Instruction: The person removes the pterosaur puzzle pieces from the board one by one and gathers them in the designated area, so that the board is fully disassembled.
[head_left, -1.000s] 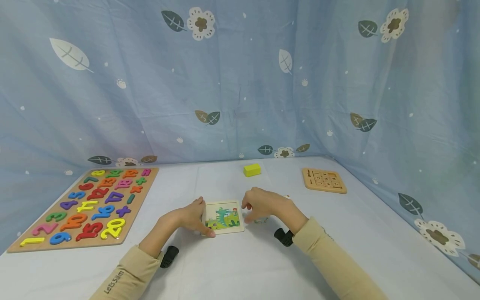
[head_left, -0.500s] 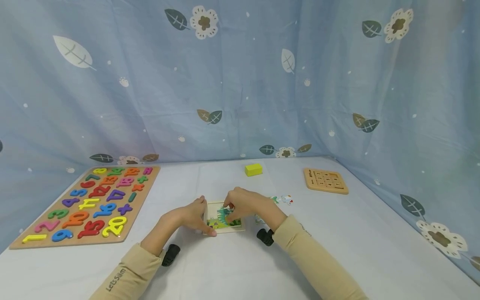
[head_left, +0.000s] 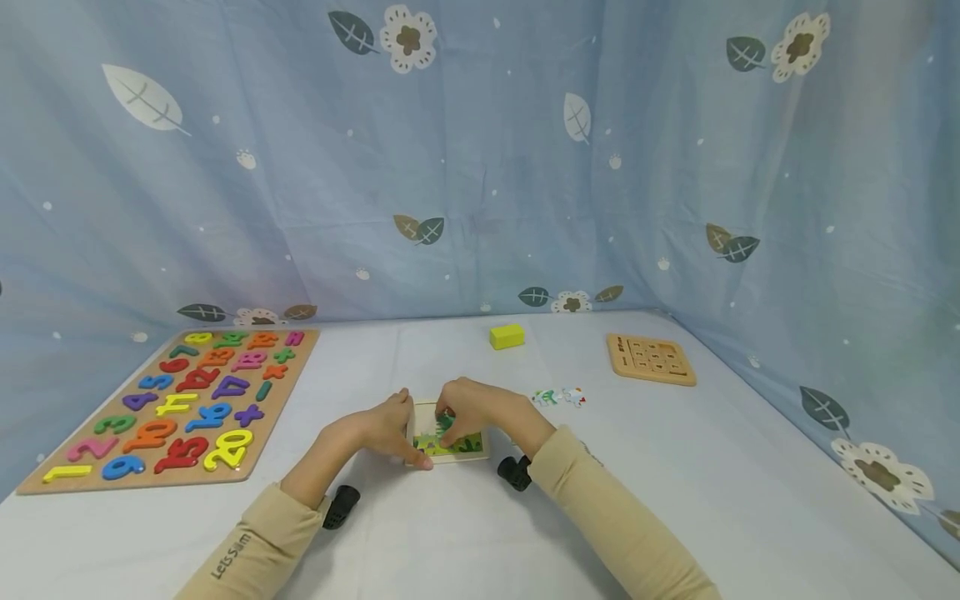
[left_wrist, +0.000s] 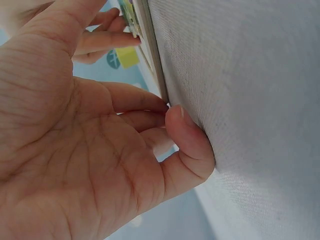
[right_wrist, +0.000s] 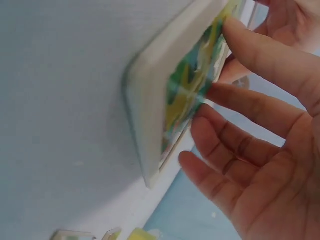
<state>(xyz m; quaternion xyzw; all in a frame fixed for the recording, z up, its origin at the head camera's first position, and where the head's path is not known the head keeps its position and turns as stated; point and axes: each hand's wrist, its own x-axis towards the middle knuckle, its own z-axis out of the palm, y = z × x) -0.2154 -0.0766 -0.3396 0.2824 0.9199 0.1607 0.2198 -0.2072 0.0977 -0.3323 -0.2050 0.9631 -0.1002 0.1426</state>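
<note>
A small wooden jigsaw puzzle frame [head_left: 474, 454] with a green dinosaur picture lies on the table in front of me. My left hand [head_left: 384, 429] holds its left side, thumb at the near corner and fingers along the edge. In the left wrist view the fingertips [left_wrist: 159, 104] touch the frame's side. My right hand [head_left: 472, 412] is over the frame, thumb and index finger pinching a dark green puzzle piece [head_left: 445, 419]. The hand partly hides this piece and the picture. Two loose puzzle pieces, one green [head_left: 545, 397] and one white with red [head_left: 574, 397], lie beyond my right wrist.
At the left lies a large wooden number board [head_left: 251, 333] with coloured numbers and signs. A yellow block [head_left: 507, 337] stands at the back, and a wooden sliding number puzzle [head_left: 651, 360] lies at the back right. A blue patterned curtain [head_left: 480, 167] hangs behind the table.
My right hand has moved left from beside the frame to over it, and its finger and thumb are now on the green piece. The loose pieces show beyond the wrist. My left hand stays.
</note>
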